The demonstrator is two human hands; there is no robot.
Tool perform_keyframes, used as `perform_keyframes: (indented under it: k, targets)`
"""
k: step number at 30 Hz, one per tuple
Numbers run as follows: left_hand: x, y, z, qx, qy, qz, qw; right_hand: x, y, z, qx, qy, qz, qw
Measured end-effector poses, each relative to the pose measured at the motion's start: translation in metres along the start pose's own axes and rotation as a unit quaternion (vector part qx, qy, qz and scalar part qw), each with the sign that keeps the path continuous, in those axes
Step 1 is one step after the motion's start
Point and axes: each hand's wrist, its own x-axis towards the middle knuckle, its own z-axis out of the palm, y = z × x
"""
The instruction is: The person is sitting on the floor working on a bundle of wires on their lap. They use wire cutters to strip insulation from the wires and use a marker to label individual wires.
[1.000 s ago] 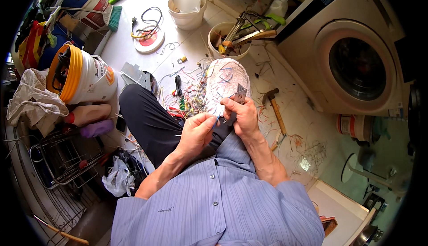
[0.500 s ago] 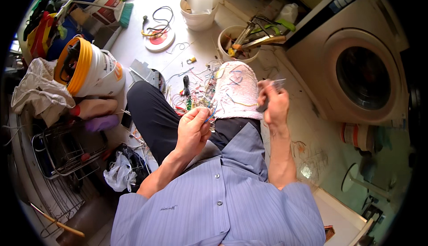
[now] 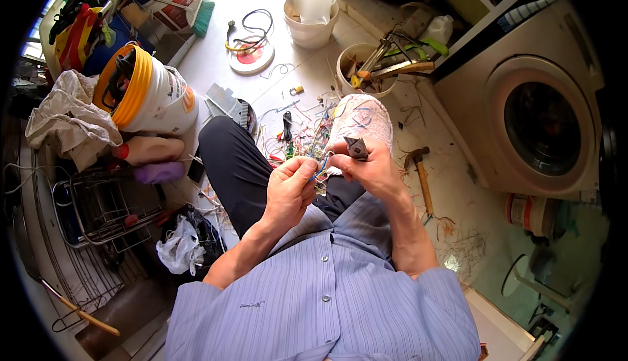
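Between thumb and fingertips, my left hand (image 3: 288,189) pinches a thin blue wire (image 3: 320,172) over my lap. My right hand (image 3: 374,172) is closed around a dark tool with a flat, angular end (image 3: 356,148); its exact kind is unclear. The right fingertips are beside the wire, almost meeting the left hand; whether they grip it too is hidden. A pale pink fluffy cloth (image 3: 366,115) covers my right knee, with short blue wire bits on top. Beyond my hands, a tangle of coloured wires (image 3: 304,137) lies on the floor between my legs.
A hammer (image 3: 424,181) lies right of my knee. Ahead stand a bucket of tools (image 3: 347,66) and a white bucket (image 3: 311,32). A washing machine (image 3: 484,106) is at the right. At the left are a yellow-rimmed bucket (image 3: 163,102) and a wire rack (image 3: 98,233).
My right hand has come left and inward with the dark tool, from beside the knee to the wire at my left hand. The hammer has come into sight. The view has shifted slightly.
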Motion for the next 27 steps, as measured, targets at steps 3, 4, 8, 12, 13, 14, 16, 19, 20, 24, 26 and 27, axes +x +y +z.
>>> perform_keyframes:
  k: [3,4,8,12,13,14,16,19,20,24,26,27]
  targets:
    - [-0.002,0.003,-0.001,0.020,-0.014,-0.022,0.999,0.002,0.007,-0.001,0.046,-0.013,-0.022,0.999]
    - [-0.004,0.004,0.000,0.033,-0.017,-0.032,0.999,0.003,0.013,-0.002,0.058,-0.009,-0.028,0.998]
    - [-0.006,0.007,0.006,0.153,-0.030,-0.040,0.987,0.005,0.024,-0.008,-0.003,0.050,-0.067,0.997]
    - [-0.005,0.010,-0.004,0.087,-0.034,-0.062,0.994,0.009,0.030,-0.008,-0.171,0.129,-0.222,0.951]
    - [-0.005,0.008,-0.005,0.070,-0.029,-0.070,0.995,0.008,0.026,-0.005,-0.229,0.146,-0.272,0.923]
    - [-0.005,0.007,-0.007,0.053,-0.024,-0.079,0.995,0.008,0.022,-0.002,-0.285,0.161,-0.320,0.889]
    - [-0.002,0.004,-0.011,0.034,-0.030,-0.075,0.996,0.008,0.023,0.000,-0.294,0.162,-0.311,0.889]
    - [0.001,-0.002,-0.011,0.078,-0.008,-0.042,0.996,0.004,0.029,-0.008,-0.283,0.144,-0.276,0.907]
    - [0.000,-0.004,-0.011,0.105,0.006,-0.029,0.994,0.005,0.030,-0.011,-0.270,0.138,-0.277,0.912]
    - [0.000,-0.003,-0.004,0.129,0.005,-0.038,0.991,0.008,0.028,-0.025,-0.307,0.179,-0.309,0.882]
    - [0.000,-0.003,-0.004,0.110,0.002,-0.055,0.992,0.010,0.024,-0.036,-0.323,0.256,-0.303,0.859]
    - [0.000,-0.003,-0.003,0.100,0.000,-0.063,0.993,0.009,0.023,-0.041,-0.330,0.295,-0.299,0.846]
